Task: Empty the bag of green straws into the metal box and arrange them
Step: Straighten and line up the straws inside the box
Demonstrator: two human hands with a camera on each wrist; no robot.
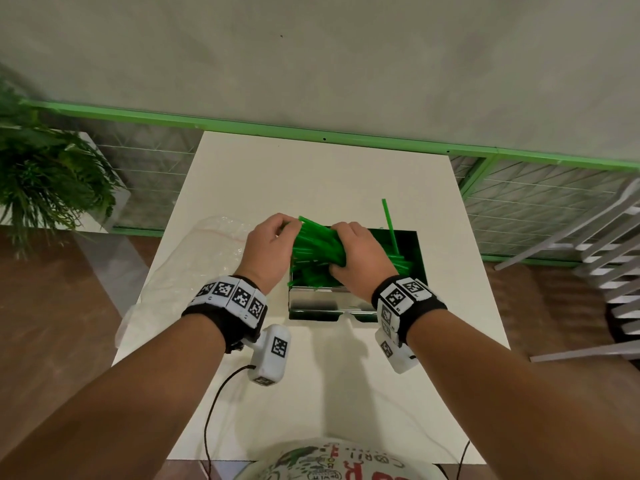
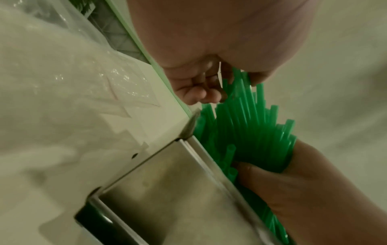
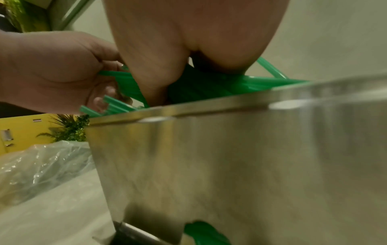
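A: Green straws (image 1: 317,245), where are they?

B: Most lie jumbled in the metal box (image 1: 313,301) on the white counter (image 1: 311,174), right under both hands. A thick bundle is lifted above the box. The right hand (image 1: 358,254) has fingers and thumb curled round its middle. The left hand (image 1: 268,247) pinches the bundle's far ends with curled fingers.

A: And the bag?

B: The clear plastic bag (image 1: 207,244) lies crumpled on the counter just outside the left hand. It looks empty, so I'd judge the emptying done and the arranging in progress.

A: Any strays?

B: One straw (image 1: 389,223) stands up on end beyond the right hand, leaning on the box's far side. A few tips poke over the rim below the left hand.

A: How should this step be done well?

B: My judgement: keep the right hand's grip loose enough for straws to slide, let the left hand tap the ends level, then lay the bundle along the box's length. Squeeze too hard and thin straws may kink.
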